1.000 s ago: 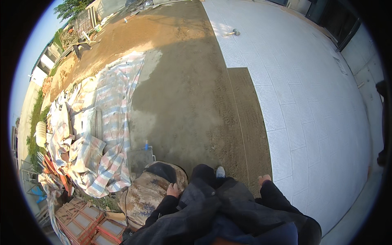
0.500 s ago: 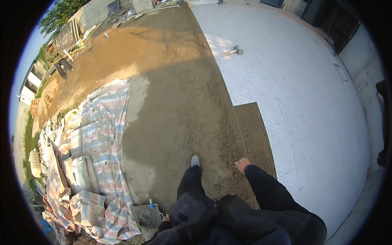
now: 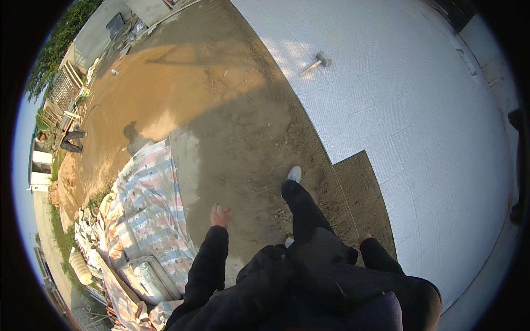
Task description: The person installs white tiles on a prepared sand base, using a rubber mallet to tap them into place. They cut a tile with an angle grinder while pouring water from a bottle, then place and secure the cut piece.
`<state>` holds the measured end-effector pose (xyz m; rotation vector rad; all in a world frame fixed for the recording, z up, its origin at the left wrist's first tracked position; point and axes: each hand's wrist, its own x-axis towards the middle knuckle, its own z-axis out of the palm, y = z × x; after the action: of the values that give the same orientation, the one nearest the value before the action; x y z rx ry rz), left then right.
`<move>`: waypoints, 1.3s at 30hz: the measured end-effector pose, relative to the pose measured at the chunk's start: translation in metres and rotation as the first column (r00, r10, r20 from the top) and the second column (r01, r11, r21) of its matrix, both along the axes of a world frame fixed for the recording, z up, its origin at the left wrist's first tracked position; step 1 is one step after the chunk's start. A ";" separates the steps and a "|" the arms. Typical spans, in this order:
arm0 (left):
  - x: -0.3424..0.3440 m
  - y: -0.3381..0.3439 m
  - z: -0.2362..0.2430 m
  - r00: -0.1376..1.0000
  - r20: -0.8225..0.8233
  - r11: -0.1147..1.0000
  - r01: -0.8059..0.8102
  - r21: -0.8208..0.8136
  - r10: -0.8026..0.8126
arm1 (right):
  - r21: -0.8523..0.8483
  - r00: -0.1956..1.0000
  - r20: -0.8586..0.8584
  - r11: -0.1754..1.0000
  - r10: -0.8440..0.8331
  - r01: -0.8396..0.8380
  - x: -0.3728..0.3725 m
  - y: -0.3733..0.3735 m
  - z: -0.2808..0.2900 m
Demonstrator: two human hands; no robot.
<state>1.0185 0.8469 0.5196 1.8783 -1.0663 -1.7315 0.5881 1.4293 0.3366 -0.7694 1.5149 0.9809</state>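
Observation:
My left hand (image 3: 221,216) hangs in the air over the damp grey-brown bedding sand (image 3: 237,160), holding nothing I can see, its fingers a little apart. Low at my right side, my right hand (image 3: 364,238) shows only in part beyond the dark sleeve, and its fingers cannot be made out. It is nearest to a taut string line (image 3: 346,201) that runs along the edge of the laid pale paving slabs (image 3: 375,132). On those slabs, farther ahead, lies a mallet (image 3: 323,58) with a dark head and a wooden handle.
A striped tarpaulin (image 3: 149,193) covers the ground at left, with full sacks (image 3: 144,281) near it. One corner of the paving steps back around a bare strip of sand (image 3: 361,182). Another person (image 3: 70,140) is at the far left, near leaning panels. A wall borders the right.
My left hand has come up and forward from beside a grey container at lower left. My right hand has drawn back toward my body. One foot has stepped forward and right.

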 end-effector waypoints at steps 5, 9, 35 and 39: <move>-0.090 -0.060 0.026 0.943 0.252 0.976 0.213 0.049 -0.219 | -0.376 0.969 0.022 0.896 -0.245 0.235 -0.105 -0.230 0.051; -0.206 -0.123 0.036 0.871 0.151 0.864 0.486 -0.128 -0.468 | -0.539 0.268 0.328 0.054 -0.906 0.841 -0.191 -0.412 0.113; -0.651 -0.417 -0.115 0.645 -0.685 0.709 0.653 0.264 -0.340 | -0.872 0.076 0.274 -0.214 -0.959 0.440 -0.630 -0.971 -0.286; -0.637 -0.430 -0.136 0.512 -0.742 0.683 0.723 0.101 -0.433 | -0.951 0.259 0.185 -0.106 -0.948 0.291 -0.646 -0.988 -0.308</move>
<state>0.3815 0.4171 0.3839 0.8231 -1.1600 -2.9225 -0.0581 0.4415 0.0283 -0.0613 2.6715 -0.8013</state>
